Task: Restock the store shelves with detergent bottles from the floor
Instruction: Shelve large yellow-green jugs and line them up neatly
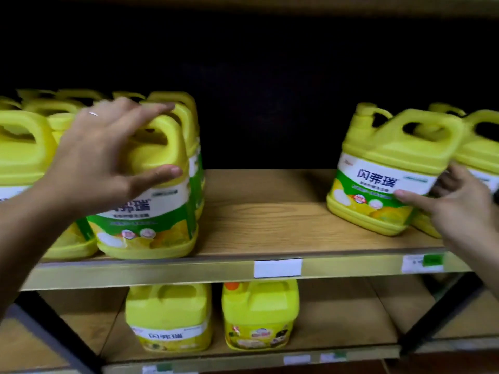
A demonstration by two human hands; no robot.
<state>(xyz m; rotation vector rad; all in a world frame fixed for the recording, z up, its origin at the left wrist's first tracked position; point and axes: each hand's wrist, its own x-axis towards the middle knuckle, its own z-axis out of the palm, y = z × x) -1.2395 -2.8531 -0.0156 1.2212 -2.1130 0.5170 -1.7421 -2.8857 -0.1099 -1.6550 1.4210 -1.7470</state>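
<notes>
- Detergent bottle [386, 168] on the right part of the upper shelf [270, 220]; long axis near upright, seemingly tipped a little with the top toward the right, though the wide lens bends that side of the view. Label face turned forward and left, loop handle arching over the top, round cap at the back left.
- Right grip [459, 203] closed on it: thumb [405, 195] laid across the label's lower right corner, curled fingers against the far side.
- Cannot tell whether its base sits flat on the wood or just above it.
- Left grip [102, 157] spread wide with straight fingers, laid over the handle of the front bottle [151, 211] in the left cluster, thumb resting on its shoulder. Thin ring [93, 113] on one finger.
- Front bottle upright at the shelf's front edge, label forward, its left part hidden behind the wrist.
- Packed bottles [27, 147] behind and to the left, blurred and cut by the frame edge; far-right bottles [480, 147] mostly hidden.
- Back of the bay lost in darkness.
- Smooth moulded yellow plastic, blocky bodies with rounded shoulders; glossy white-and-green labels with lemon print.
- Pale wood-grain boards; front strip carrying a white tag [278, 268] and a green-and-white tag [422, 263], print unreadable.
- Lower shelf [337, 319]: plain-topped bottle [168, 317] and orange-capped bottle [260, 314], upright, side by side.
</notes>
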